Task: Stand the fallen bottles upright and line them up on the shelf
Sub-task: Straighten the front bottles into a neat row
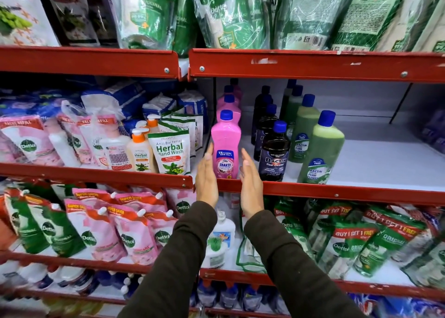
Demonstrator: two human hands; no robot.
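Now both hands, the left hand point(206, 177) and the right hand point(250, 185), are open and flat beside the upright pink bottle point(225, 146), squaring it. Next, I think, only small nudges are needed to line it with the front edge of the shelf point(337, 193).

Pink bottle point(225, 146), blue cap, "Shakti" label: upright at shelf point(361, 171) front edge. Dark bottle point(274, 152) upright just beside. Green bottle point(321, 150) tilted slightly. Further bottles of each colour ranked upright behind.
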